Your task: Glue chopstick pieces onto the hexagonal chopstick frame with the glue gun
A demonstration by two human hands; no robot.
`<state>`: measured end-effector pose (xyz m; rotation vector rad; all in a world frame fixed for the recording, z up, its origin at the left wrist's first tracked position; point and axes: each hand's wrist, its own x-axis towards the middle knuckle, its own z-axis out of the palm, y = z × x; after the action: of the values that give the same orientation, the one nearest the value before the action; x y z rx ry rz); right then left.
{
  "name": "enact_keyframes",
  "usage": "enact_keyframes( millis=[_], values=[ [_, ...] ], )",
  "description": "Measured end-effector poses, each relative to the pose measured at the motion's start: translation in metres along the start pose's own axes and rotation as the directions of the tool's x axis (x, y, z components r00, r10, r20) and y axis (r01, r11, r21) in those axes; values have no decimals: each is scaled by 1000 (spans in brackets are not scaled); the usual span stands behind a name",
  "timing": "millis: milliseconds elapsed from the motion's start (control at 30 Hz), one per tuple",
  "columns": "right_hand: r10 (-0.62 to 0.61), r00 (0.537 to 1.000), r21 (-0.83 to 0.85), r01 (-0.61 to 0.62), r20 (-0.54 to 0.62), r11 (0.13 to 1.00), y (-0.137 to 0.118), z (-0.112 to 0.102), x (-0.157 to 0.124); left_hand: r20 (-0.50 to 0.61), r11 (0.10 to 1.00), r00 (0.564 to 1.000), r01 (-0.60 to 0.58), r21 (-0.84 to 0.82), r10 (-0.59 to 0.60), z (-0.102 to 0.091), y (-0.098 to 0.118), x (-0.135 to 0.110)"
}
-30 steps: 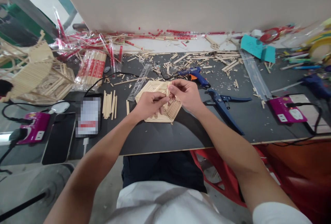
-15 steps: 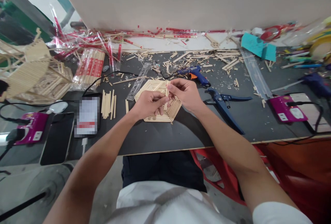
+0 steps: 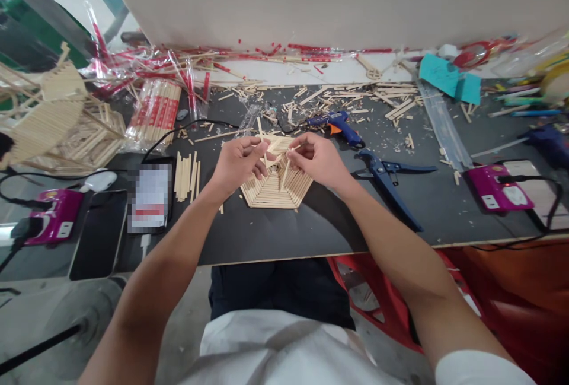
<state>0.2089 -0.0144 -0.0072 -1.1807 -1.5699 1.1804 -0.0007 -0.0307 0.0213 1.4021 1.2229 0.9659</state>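
My left hand (image 3: 239,164) is closed, pinching a thin wooden stick (image 3: 260,128) that points up past the fingertips. Another short wooden stick (image 3: 285,174) hangs slantwise from the pinched fingers of my right hand (image 3: 322,162). Both hands are over a hexagonal panel (image 3: 272,200) of concentric wooden sticks lying on the dark table; my fingers cover part of its upper half. Left of the panel lies a row of cut sticks (image 3: 186,176). A blue glue gun (image 3: 338,124) rests behind my right hand, and a blue cutter (image 3: 391,186) lies to its right.
Stick scraps (image 3: 329,96) and red wrappers litter the back. At left are a wooden stick model (image 3: 57,118), packaged sticks (image 3: 155,109), two phones and a magenta power adapter (image 3: 56,214). Another magenta adapter (image 3: 498,188) is at right. Cables cross the table.
My hands have moved apart, the left one shifting left and slightly up. A stick now shows in each hand, where both had been together at one spot.
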Motion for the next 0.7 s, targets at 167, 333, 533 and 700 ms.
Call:
enact_keyframes(
  millis=[167, 333, 533, 700],
  values=[
    [-107, 994, -301, 98, -14, 949, 3, 4, -3, -9, 998, 1000, 19, 53, -19, -4, 4, -1],
    [-201, 979, -399, 169, -39, 901, 0, -1, -1, -223, 899, 974, 135, 416, -43, -42, 9, -3],
    [-309, 950, -389, 267, -49, 882, -5, -3, -4, -304, 469, 950, 298, 831, -66, -82, 23, -15],
    [-378, 926, -409, 334, -28, 849, -9, -2, -6, -227, 293, 926, 317, 902, -301, -94, 13, -21]
  ],
)
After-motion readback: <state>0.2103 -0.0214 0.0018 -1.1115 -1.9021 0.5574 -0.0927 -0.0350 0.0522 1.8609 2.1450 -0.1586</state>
